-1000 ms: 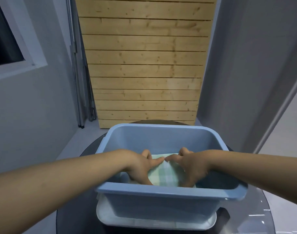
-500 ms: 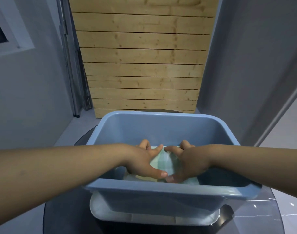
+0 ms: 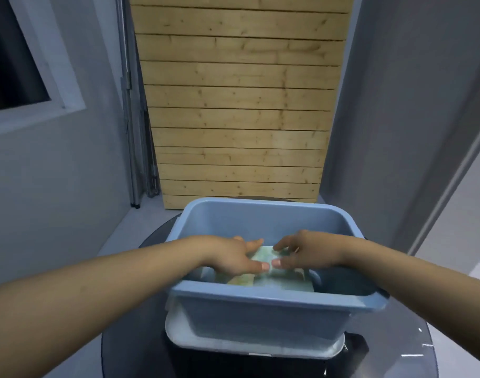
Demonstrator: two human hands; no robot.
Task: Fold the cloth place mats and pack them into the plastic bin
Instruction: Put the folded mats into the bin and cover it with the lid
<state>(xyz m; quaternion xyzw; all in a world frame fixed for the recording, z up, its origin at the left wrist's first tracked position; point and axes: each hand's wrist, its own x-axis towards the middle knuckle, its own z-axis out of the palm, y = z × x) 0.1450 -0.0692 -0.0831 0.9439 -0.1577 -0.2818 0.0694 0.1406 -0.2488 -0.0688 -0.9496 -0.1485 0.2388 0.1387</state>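
Fingers (image 3: 253,245) of the left hand (image 3: 234,257) are laid out nearly straight and flat on the folded place mat (image 3: 263,256), the thumb stretched toward the near wall of the plastic bin (image 3: 260,313). Opposite, the right hand (image 3: 301,253) is seen pressed on the same cloth, its fingers only slightly bent and spread, nothing curled round the fabric as far as can be told. Both thumb tips are brought almost together, just beside one another, above the middle of the bin.

The pale green checked place mat is found inside the bin, lying low within its walls, with more folded cloth glimpsed beneath it toward the near wall; how many pieces are stacked cannot be made out. Both forearms are reached over the bin's near rim from either side.

Under the bin, a white lid (image 3: 255,347) is seen lying flat, its edge showing past the bin's near side. Lid and bin are carried by a dark round table (image 3: 397,358). Beyond the bin's far rim, a wooden slat panel (image 3: 238,105) is stood upright between grey walls.
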